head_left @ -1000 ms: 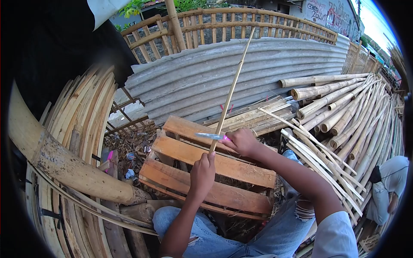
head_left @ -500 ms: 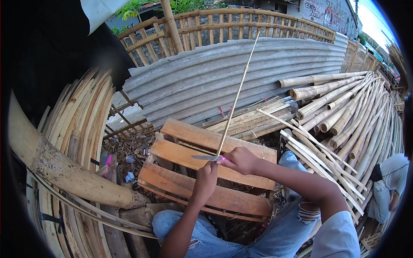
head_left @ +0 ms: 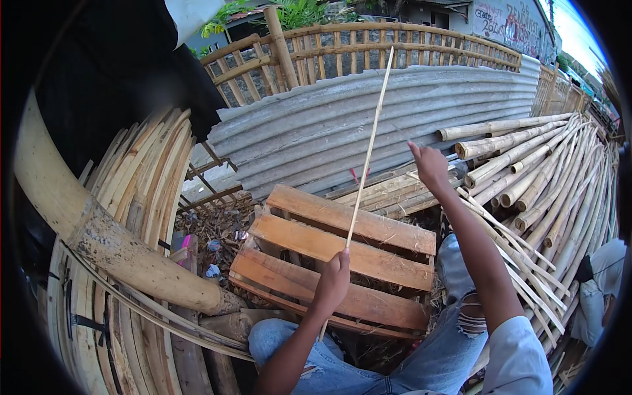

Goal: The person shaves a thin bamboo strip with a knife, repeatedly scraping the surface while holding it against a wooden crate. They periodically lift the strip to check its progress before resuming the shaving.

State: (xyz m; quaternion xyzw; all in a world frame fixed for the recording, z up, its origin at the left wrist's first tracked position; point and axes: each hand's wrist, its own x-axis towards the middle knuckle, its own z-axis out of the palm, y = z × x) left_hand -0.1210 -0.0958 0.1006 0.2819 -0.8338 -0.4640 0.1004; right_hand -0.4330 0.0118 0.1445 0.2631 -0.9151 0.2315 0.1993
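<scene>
My left hand (head_left: 333, 282) is closed around a long thin bamboo strip (head_left: 367, 158), whose upper length slants up past the corrugated sheet, while its lower end shows below the hand. My right hand (head_left: 430, 164) is raised to the right of the strip, apart from it, fingers curled. A knife blade (head_left: 399, 131), faint and smeared by motion, shows just beyond those fingers; the handle is hidden in the fist. Under the left hand stands a low slatted wooden crate (head_left: 329, 240), in front of my knees.
A thick bamboo pole (head_left: 131, 253) curves across the left, by stacked split bamboo (head_left: 148, 174). Bamboo poles (head_left: 520, 145) and pale strips (head_left: 526, 276) lie at right. Corrugated sheeting (head_left: 296, 131) stands behind. Another person (head_left: 596, 289) bends at far right.
My right hand with the knife has swung up and away from the strip, forward and right. The left hand still grips the strip, with some of it now below the fist. The view has shifted slightly.
</scene>
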